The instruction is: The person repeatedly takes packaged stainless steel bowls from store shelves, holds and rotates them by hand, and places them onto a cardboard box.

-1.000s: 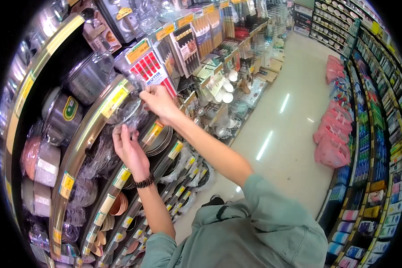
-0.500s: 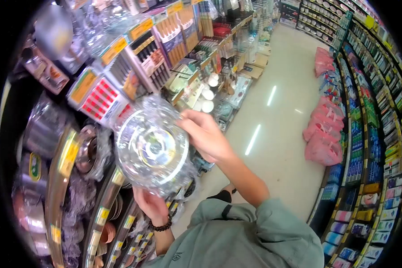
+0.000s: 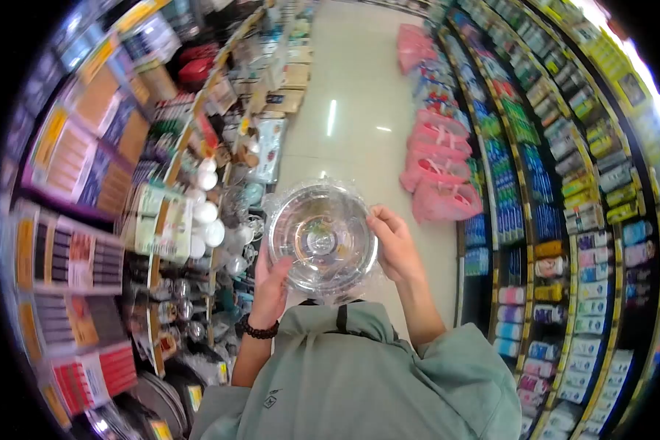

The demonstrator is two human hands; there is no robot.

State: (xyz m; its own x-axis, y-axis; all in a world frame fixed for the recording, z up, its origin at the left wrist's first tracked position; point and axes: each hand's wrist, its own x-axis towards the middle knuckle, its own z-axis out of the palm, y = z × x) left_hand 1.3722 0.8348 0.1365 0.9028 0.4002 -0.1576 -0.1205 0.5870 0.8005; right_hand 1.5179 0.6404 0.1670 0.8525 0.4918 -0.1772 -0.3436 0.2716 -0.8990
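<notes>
In front of my chest is a round glass pot lid [image 3: 321,253] in crinkled clear plastic wrap, with a shiny rim and a small knob at its centre. My left hand [image 3: 271,293] grips its lower left edge, thumb over the top; the other fingers are partly hidden behind it. On the right edge, my right hand [image 3: 390,238] pinches the rim and wrap between thumb and fingers. The lid faces up toward me, over the aisle floor. I cannot tell whether a pot sits beneath the glass.
A kitchenware shelf [image 3: 156,282] runs along the left, with packs of chopsticks [image 3: 70,253], white ladles or spoons [image 3: 207,213] and hanging goods. Pink bags [image 3: 444,172] sit against the right shelf, which is packed with toothpaste and soap boxes [image 3: 590,308]. Tiled floor [image 3: 345,110] stretches ahead.
My view and body have turned from the left shelf to face along the aisle. The wrapped lid has come away from the shelf with both hands; my left hand has moved up its side.
</notes>
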